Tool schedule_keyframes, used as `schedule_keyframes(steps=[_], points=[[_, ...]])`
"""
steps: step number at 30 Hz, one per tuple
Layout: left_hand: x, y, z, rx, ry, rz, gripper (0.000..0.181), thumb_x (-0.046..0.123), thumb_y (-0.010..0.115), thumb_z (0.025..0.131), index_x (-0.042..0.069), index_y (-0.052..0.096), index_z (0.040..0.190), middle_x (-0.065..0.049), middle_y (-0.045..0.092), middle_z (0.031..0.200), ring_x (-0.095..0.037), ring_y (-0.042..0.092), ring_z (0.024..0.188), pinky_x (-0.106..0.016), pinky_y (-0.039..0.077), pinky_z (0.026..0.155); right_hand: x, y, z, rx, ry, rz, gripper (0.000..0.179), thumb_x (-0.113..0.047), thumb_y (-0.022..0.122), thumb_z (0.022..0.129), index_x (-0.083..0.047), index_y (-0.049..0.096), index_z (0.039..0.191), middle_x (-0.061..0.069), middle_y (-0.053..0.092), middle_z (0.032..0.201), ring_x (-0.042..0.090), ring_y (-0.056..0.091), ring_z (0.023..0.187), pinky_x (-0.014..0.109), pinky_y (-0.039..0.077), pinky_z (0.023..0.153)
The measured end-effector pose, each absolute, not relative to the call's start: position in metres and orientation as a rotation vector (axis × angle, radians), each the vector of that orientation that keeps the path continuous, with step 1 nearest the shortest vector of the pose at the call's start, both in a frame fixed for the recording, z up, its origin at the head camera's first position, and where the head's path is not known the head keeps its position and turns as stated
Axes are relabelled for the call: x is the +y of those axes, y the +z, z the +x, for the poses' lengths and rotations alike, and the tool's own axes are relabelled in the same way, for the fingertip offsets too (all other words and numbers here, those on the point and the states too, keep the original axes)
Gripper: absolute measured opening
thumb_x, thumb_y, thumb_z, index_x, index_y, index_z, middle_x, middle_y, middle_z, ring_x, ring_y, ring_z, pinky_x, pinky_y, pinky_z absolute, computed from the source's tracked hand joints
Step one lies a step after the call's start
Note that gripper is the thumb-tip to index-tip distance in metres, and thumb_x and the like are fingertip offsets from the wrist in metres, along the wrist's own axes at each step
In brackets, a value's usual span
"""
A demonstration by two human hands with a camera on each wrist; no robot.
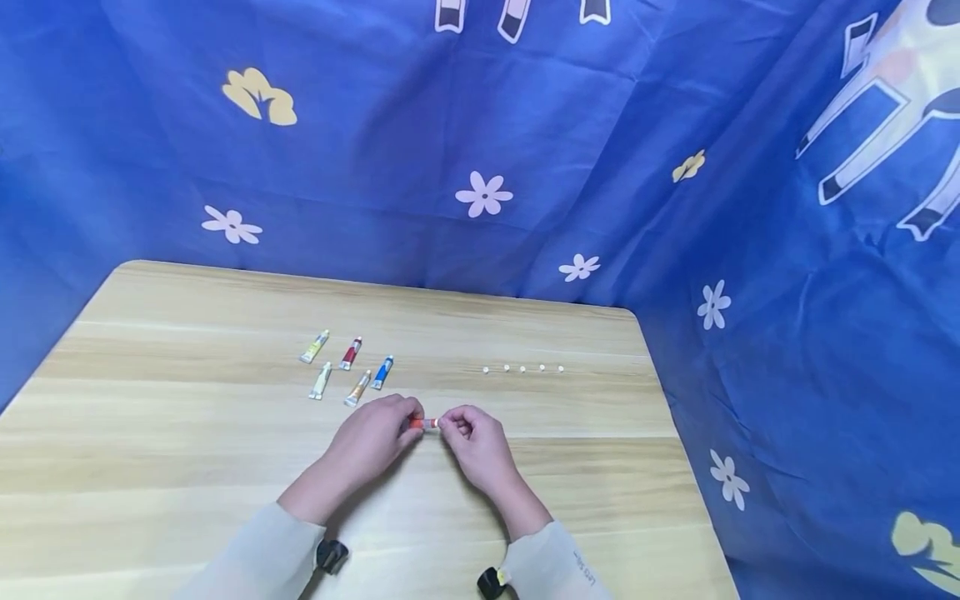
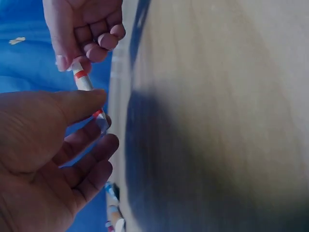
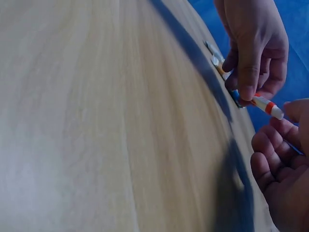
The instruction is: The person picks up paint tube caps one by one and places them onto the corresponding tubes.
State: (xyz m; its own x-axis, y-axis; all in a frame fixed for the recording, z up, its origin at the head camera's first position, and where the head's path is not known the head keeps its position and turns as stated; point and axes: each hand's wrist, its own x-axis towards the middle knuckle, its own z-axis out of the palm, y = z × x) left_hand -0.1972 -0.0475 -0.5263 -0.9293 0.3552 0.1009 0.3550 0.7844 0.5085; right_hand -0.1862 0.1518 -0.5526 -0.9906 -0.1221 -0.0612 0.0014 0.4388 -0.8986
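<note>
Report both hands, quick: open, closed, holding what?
Left hand: closed, holding the orange-banded paint tube.
Right hand: closed, pinching that tube's white tip.

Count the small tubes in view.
6: yellow, dark red, pale, orange and blue tubes lie on the table beyond the left hand, which holds the sixth, a red-orange tube. Any beneath that hand would be hidden.
</note>
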Motion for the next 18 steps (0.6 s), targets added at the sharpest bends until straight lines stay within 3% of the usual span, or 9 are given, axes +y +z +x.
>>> schedule_keyframes(steps=[11,18], points=[[-0.046,-0.545,-0.235,2.999,0.749,0.557,0.014,0.018,0.087,0.092,0.014,0.074,0.098,0.0,0.069,0.085,-0.017,0.062,0.077,-0.04,0.056,0.073,0.187,-0.56,-0.196,2.573,-1.693,-0.076,0.02,-0.021,0.067,0.107,-0.004,0.075,0.114,0.011,0.073,0.094,0.004,0.06,0.08,0.017,0.053,0.075],[-0.046,-0.542,-0.253,3.065,0.658,0.55,0.013,0.014,0.086,0.092,0.01,0.074,0.097,-0.004,0.07,0.084,-0.023,0.063,0.079,-0.045,0.058,0.078,0.22,-0.558,-0.208,2.575,-1.843,0.028,0.022,-0.018,0.068,0.107,0.0,0.074,0.118,0.021,0.074,0.101,0.015,0.066,0.087,0.018,0.054,0.079]])
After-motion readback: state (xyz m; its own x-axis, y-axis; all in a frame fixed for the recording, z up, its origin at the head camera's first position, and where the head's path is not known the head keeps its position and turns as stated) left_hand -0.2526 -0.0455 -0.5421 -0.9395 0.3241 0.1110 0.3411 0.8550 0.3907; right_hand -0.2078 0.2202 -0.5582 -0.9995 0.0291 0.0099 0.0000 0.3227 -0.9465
